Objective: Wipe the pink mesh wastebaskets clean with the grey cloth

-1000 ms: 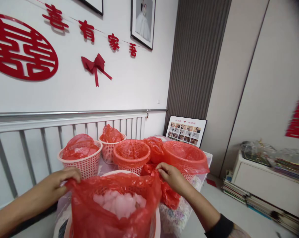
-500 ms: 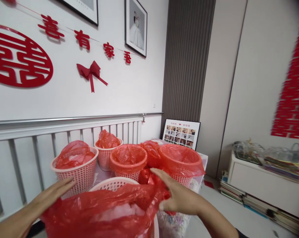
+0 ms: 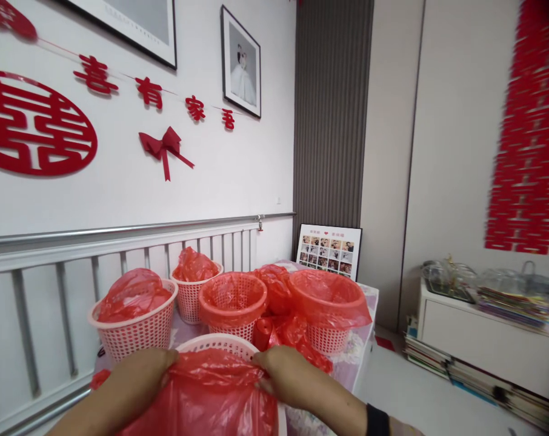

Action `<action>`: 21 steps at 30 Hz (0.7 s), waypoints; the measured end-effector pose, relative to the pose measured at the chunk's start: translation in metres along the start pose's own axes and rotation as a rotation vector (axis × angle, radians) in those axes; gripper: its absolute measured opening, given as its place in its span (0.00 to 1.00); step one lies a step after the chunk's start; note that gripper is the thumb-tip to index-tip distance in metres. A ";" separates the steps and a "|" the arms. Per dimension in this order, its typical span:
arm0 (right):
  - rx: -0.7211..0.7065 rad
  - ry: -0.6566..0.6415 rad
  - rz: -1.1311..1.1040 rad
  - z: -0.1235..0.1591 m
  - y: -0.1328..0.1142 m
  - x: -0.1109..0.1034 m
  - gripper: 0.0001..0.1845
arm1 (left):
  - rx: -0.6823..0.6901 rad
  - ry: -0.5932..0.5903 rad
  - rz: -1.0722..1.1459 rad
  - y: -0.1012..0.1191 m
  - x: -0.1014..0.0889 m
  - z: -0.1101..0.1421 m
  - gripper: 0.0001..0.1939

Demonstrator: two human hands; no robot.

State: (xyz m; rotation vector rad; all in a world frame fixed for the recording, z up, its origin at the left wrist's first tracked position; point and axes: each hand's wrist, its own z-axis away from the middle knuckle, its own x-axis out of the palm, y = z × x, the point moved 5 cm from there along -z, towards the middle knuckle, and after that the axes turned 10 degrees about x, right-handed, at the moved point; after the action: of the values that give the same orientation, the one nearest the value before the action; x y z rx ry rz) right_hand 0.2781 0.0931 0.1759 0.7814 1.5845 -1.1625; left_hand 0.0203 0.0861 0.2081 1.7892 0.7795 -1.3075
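In the head view a thin red plastic bag [image 3: 220,396] lies over the nearest pale pink perforated basket [image 3: 217,344], hiding most of it. My left hand [image 3: 148,374] pinches the bag's edge on the left. On the right, my right hand [image 3: 281,374] grips the same edge near the basket's rim. Just beyond is a basket lined with a red bag [image 3: 232,300], its bag folded over the rim. A roll of red bags [image 3: 264,332] and loose red plastic [image 3: 297,339] lie beside it, beyond my right hand.
A wider lined basket [image 3: 329,297] stands at the table's right. Two baskets with bunched red bags, one left [image 3: 133,324] and one farther back [image 3: 193,290], stand near the white radiator [image 3: 47,321]. A photo board [image 3: 329,248] leans behind the table [image 3: 365,303]. A low white cabinet [image 3: 479,327] is at right.
Both hands were open and apart around the bag; now they have closed on its edge. The bag's raised part has come down and flattened over the near basket. The view has tilted slightly up.
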 end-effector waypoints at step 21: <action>-0.281 0.309 -0.905 -0.064 -0.084 -0.046 0.16 | 0.092 0.629 0.419 0.001 -0.043 -0.015 0.34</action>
State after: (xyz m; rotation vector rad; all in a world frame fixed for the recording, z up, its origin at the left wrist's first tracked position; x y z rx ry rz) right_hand 0.1965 0.1279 0.2495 0.0121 2.4157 -1.4147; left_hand 0.0164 0.0973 0.2526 2.3191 0.6144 -0.5097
